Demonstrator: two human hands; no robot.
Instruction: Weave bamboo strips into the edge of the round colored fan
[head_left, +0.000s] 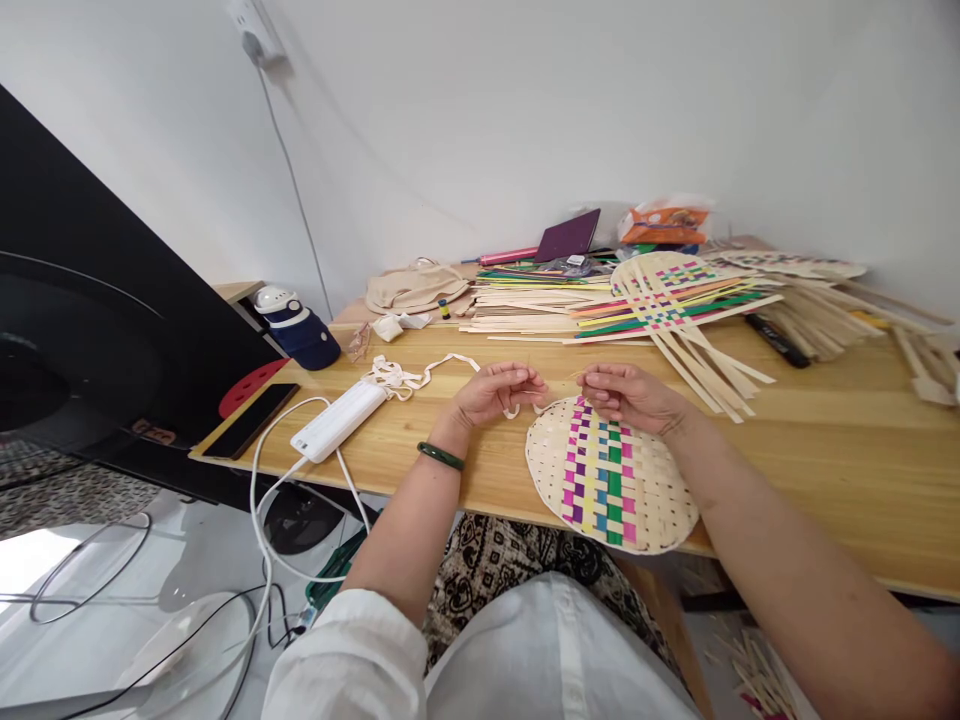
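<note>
An oval woven palm-strip fan [634, 480], with pink, purple, yellow, blue and green bands and a white bound rim, lies over the table's front edge. Above its far left rim my left hand [501, 393] is closed, thumb against curled fingers; what it pinches is too small to make out. My right hand [626, 395] hovers at the fan's far edge, fingers pressed together on a thin yellowish strand that juts toward the left hand. White ribbon [450, 360] trails from a loose heap, passes behind my left hand and shows again near the fan's rim.
A white power strip [341, 418], a dark phone [251, 420] and a blue jug [300, 330] stand to the left. Woven strips [532, 305], an unfinished weave [667, 300] and a black marker [778, 340] lie at the back. White cables hang over the table's front edge.
</note>
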